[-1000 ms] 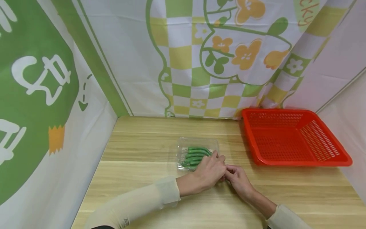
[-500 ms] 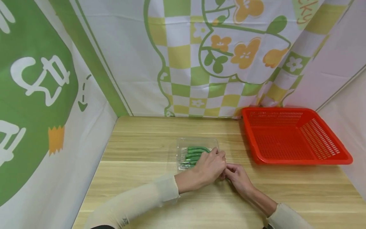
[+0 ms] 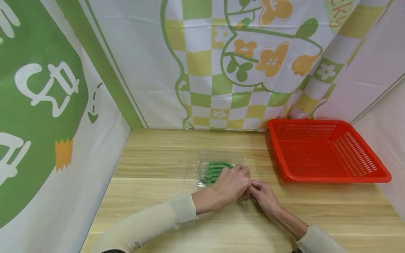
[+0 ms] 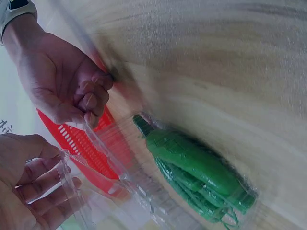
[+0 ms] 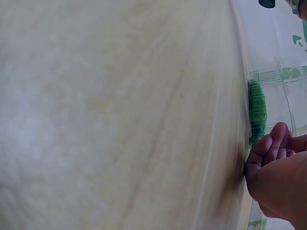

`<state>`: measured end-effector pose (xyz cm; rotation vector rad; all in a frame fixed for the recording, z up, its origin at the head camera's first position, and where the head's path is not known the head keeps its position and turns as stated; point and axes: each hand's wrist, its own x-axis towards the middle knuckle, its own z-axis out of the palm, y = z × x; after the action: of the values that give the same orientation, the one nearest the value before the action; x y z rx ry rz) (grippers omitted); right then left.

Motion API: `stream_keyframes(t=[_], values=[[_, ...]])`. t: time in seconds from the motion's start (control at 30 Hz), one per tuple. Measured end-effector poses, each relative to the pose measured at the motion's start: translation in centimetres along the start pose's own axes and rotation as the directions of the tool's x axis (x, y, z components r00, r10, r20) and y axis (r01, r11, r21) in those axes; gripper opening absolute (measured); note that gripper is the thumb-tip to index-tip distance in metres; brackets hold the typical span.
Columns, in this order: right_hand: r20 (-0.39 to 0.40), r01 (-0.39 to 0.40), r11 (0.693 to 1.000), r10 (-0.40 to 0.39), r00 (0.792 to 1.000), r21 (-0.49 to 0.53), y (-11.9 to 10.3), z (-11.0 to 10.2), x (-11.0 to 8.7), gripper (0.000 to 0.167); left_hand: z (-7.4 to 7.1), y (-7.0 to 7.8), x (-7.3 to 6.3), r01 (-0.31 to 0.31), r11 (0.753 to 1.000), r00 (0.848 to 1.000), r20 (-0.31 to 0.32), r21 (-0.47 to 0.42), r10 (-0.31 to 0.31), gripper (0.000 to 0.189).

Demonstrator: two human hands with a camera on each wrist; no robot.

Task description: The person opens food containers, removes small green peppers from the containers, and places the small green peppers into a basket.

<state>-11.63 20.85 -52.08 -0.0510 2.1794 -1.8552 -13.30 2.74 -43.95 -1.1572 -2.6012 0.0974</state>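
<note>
**Operator:** Which step is in hand?

**Supervisor:** Probably work on the edge of the clear plastic box (image 3: 221,153). The box rests on the table (image 3: 152,168), in front of the person, with green vegetables (image 3: 217,169) inside.

**Operator:** State of the hands?

**Supervisor:** The left hand (image 3: 229,185) pinches a clear plastic edge. The right hand (image 3: 266,200), just beside it, pinches plastic between thumb and forefinger. The two pinches stand slightly apart — see the left wrist view.

**Operator:** Opening or closing?

**Supervisor:** Cannot tell (the pinch alone gives no direction).

**Operator:** What does the next move call for?

**Supervisor:** If the edges are to part, an even outward pull, I judge — box kept level, since a sudden release could tip out the contents. If they are to meet, align them, then press. The red basket (image 3: 332,180), to the right and apart from the box, is touched by neither hand.
</note>
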Motion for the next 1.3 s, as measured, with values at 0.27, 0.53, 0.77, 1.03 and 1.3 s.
stream_keyframes(t=[0.27, 0.53, 0.77, 1.03, 1.3], values=[[0.025, -0.005, 0.999, 0.004, 1.000, 0.050, 0.0, -0.1, 0.0, 0.024, -0.6, -1.0, 0.1, 0.008, 1.000, 1.000, -0.027, -0.010, -0.008, 0.026], [0.033, -0.016, 0.993, 0.012, 0.999, 0.113, 0.0, 0.0, 0.1, 0.023, -1.3, -2.8, 0.5, 0.022, 0.997, 0.996, -0.084, -0.080, -0.029, 0.029], [0.027, -0.029, 0.992, 0.026, 0.999, 0.122, -0.1, 0.1, 0.0, 0.022, -1.4, -4.8, 1.4, 0.038, 0.998, 0.978, -0.202, -0.055, -0.049, 0.023], [0.017, -0.024, 0.990, 0.022, 1.000, 0.136, 0.0, 0.2, 0.1, 0.022, -1.3, -7.4, 2.4, 0.136, 0.989, 0.972, -0.188, -0.050, -0.144, 0.041], [-0.003, -0.016, 0.986, 0.017, 1.000, 0.166, 0.2, 0.4, 0.1, 0.019, -1.0, -10.4, 2.8, 0.221, 0.975, 0.946, -0.236, -0.037, -0.223, 0.043]])
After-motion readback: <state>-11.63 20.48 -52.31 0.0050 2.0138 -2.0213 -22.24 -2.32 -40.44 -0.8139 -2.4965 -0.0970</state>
